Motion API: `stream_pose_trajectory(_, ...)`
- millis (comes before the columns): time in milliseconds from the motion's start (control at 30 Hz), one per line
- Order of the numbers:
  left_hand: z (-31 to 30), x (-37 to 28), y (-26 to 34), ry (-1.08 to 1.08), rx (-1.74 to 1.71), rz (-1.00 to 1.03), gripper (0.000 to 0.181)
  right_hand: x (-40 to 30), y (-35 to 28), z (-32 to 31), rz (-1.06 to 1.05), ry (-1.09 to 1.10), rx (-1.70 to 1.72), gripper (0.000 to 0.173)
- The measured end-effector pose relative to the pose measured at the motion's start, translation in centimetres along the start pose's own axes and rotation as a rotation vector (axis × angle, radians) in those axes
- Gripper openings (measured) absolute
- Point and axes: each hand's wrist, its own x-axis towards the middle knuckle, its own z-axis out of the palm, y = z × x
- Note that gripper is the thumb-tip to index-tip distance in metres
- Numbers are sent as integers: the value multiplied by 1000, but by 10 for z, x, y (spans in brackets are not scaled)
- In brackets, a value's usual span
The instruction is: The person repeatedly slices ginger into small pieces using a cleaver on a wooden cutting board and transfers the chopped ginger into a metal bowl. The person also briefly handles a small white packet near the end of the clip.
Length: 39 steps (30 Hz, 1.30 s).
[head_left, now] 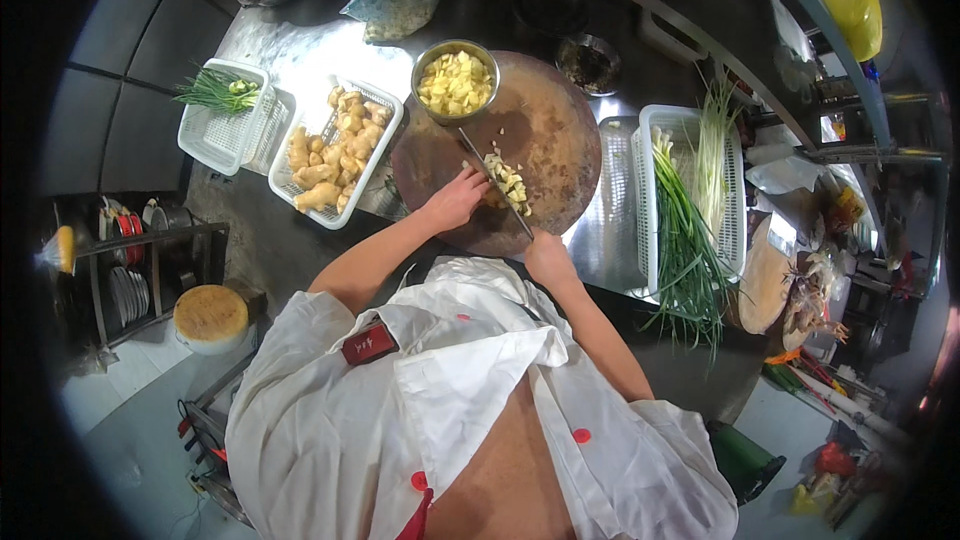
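My right hand [551, 261] grips the handle of a kitchen knife [491, 178], probably a cleaver, seen along its spine. The blade slants across a round, stained chopping block [555, 135]. Chopped pale yellow pieces [508, 184], apparently ginger, lie to the right of the blade. My left hand [457, 201] rests on the block just left of the blade, fingertips close to it. Whatever is under those fingers is hidden. A metal bowl [456, 118] filled with cut yellow pieces [454, 81] stands at the block's far left edge.
Left of the block are a white basket of ginger root [330, 157] and a white basket [217, 142] with green scallions [225, 92]. On the right, another basket [646, 202] holds long scallions [686, 240]. A plastic bag [397, 4] and a dark bowl [589, 64] sit behind.
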Motion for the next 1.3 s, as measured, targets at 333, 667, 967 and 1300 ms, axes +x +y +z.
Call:
stream_pose_trajectory(333,2,-8,7,48,-7,-31,36,11,5,11,-61,23,2,26)
stream_pose_trajectory(667,4,-7,0,61,-42,-1,31,8,-4,5,10,-2,-13,30)
stream_pose_trajectory(967,9,-9,0,121,-35,-6,34,17,1,16,-98,47,-21,26)
stream_pose_trajectory(1300,7,-14,-3,126,-43,3,38,6,-23,-2,-40,0,-33,28)
